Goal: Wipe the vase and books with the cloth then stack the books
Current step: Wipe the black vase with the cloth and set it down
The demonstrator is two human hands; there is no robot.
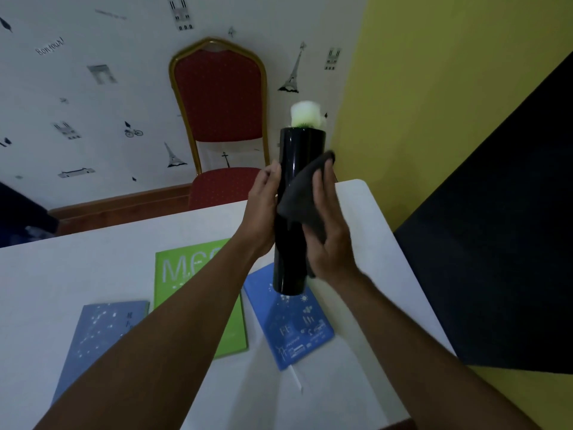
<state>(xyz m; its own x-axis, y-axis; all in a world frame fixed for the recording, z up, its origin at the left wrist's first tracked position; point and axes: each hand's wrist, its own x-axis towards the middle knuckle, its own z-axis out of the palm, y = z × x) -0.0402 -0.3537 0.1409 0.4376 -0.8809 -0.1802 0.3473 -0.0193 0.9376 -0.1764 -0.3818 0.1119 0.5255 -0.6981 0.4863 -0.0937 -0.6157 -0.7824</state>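
A tall black cylindrical vase point(299, 150) with a pale flower point(305, 114) in its mouth is lifted above the table. My left hand point(262, 209) grips its left side. My right hand point(330, 231) presses a dark grey cloth point(305, 197) against the vase's right front. Three books lie flat on the white table point(62, 274): a grey-blue one point(102, 333) at the left, a green one point(183, 274) in the middle, partly under my left forearm, and a blue one point(297, 330) at the right, below the vase.
A red chair point(220, 97) with a gold frame stands behind the table's far edge. A large dark panel point(496, 243) leans by the yellow wall at the right, close to the table's right edge.
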